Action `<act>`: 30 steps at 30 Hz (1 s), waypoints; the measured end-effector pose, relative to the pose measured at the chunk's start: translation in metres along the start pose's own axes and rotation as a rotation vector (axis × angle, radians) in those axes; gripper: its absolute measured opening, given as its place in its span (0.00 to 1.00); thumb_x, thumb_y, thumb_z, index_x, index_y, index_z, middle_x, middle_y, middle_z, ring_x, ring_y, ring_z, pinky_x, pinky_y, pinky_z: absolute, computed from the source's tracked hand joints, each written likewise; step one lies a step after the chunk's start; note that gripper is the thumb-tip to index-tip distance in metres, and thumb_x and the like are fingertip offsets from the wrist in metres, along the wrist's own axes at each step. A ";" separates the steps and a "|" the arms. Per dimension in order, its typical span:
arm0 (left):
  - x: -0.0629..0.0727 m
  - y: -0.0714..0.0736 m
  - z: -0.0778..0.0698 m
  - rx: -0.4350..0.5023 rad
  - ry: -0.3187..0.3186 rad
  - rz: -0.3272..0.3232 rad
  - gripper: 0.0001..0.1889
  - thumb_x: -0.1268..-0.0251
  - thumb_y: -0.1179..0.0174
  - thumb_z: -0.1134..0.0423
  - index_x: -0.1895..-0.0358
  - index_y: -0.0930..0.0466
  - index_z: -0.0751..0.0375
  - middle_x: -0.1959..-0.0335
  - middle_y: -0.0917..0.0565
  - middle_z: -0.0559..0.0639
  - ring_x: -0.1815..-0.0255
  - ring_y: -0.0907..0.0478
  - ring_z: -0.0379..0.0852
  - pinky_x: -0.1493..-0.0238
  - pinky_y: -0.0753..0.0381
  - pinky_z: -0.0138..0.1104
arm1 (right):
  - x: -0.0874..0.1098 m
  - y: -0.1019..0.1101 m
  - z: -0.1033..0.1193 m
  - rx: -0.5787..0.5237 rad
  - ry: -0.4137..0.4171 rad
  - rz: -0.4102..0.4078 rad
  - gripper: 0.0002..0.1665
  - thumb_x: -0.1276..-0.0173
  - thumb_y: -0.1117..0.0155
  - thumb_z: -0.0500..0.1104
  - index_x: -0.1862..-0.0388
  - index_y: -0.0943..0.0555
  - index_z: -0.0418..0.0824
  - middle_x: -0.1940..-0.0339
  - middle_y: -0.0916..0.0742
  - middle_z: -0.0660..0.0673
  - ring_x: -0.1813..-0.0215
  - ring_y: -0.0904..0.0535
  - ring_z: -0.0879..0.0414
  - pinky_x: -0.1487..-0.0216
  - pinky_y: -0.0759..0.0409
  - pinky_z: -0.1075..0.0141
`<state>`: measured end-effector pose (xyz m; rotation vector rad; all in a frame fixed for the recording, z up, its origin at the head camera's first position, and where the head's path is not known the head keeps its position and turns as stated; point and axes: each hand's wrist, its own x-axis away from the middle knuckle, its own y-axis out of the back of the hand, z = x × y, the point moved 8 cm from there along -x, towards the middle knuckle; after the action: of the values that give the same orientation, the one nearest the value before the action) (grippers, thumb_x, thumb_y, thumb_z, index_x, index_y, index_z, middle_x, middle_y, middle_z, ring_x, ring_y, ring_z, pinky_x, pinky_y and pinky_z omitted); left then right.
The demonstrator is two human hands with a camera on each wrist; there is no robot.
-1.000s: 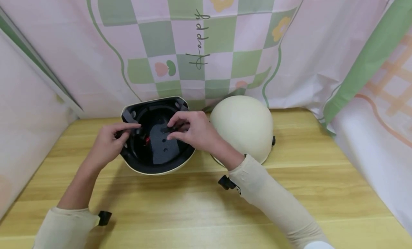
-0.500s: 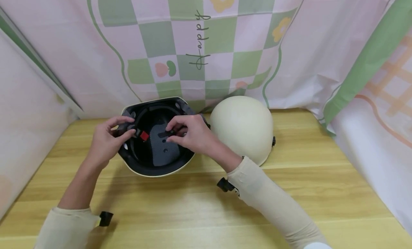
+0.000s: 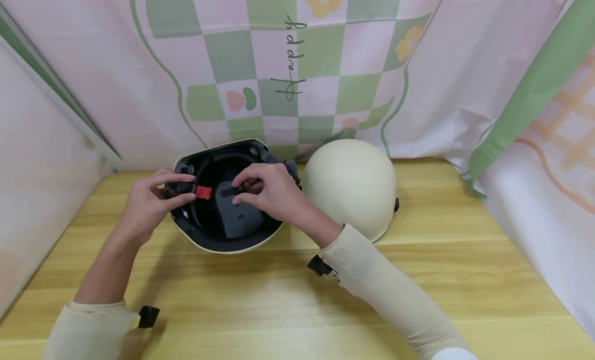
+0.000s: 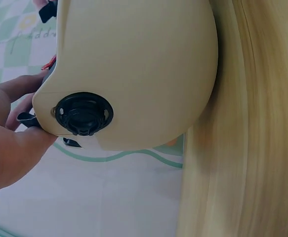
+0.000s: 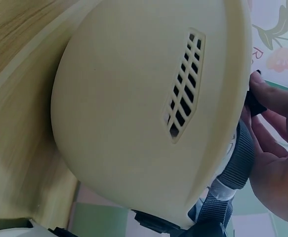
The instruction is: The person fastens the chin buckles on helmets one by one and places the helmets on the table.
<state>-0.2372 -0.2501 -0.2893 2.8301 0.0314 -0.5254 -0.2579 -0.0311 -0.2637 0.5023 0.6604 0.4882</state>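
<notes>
A cream helmet (image 3: pixel 228 249) lies upside down on the table, its black lining and dark grey pad (image 3: pixel 239 220) facing up. Over its left rim, my left hand (image 3: pixel 147 200) pinches a chin-strap buckle with a red end (image 3: pixel 203 192) between thumb and fingers. Above the opening, my right hand (image 3: pixel 274 190) pinches a small black buckle piece, its flat tip (image 3: pixel 229 192) pointing at the red end with a short gap between them. In the right wrist view, that black buckle piece (image 5: pixel 255 103) shows at the fingertips, beside a dark strap (image 5: pixel 238 155).
A second cream helmet (image 3: pixel 350 184) stands dome up just right of the first. Both rest on a wooden table (image 3: pixel 279 308) before a printed curtain (image 3: pixel 321 55). A round black fitting (image 4: pixel 84 114) sits on the first helmet's outer side.
My left hand has turned the buckle so its red end now shows fully, pointing right. My right hand has shifted slightly left with the black buckle piece, narrowing the gap.
</notes>
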 end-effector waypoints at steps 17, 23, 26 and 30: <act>0.003 -0.002 0.002 0.250 0.046 -0.012 0.14 0.41 0.30 0.82 0.54 0.09 0.67 0.54 0.19 0.48 0.50 0.30 0.45 0.60 0.19 0.22 | -0.010 -0.021 0.003 0.063 0.030 0.015 0.10 0.36 0.24 0.30 0.56 0.12 0.33 0.54 0.11 0.41 0.57 0.13 0.54 0.53 0.18 0.77; 0.004 -0.006 0.000 0.248 0.021 0.040 0.14 0.41 0.31 0.83 0.54 0.09 0.68 0.57 0.17 0.48 0.53 0.28 0.44 0.61 0.18 0.23 | -0.010 -0.025 0.006 0.033 0.061 -0.021 0.10 0.37 0.23 0.30 0.57 0.13 0.32 0.55 0.12 0.40 0.57 0.13 0.53 0.53 0.18 0.77; 0.004 -0.010 -0.002 0.249 0.009 0.089 0.13 0.40 0.32 0.83 0.54 0.10 0.68 0.58 0.15 0.48 0.59 0.19 0.39 0.61 0.15 0.26 | -0.009 -0.025 0.007 0.040 0.070 -0.032 0.11 0.38 0.23 0.31 0.56 0.13 0.32 0.55 0.12 0.41 0.57 0.13 0.53 0.53 0.18 0.77; 0.005 -0.013 -0.003 0.237 0.029 0.138 0.13 0.37 0.33 0.81 0.53 0.10 0.65 0.60 0.14 0.49 0.68 0.13 0.41 0.62 0.13 0.30 | -0.008 -0.025 0.005 0.034 0.064 -0.039 0.14 0.38 0.22 0.32 0.54 0.14 0.33 0.54 0.11 0.41 0.58 0.13 0.55 0.53 0.18 0.77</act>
<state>-0.2322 -0.2373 -0.2920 3.0406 -0.2342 -0.4858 -0.2532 -0.0562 -0.2709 0.5068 0.7395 0.4578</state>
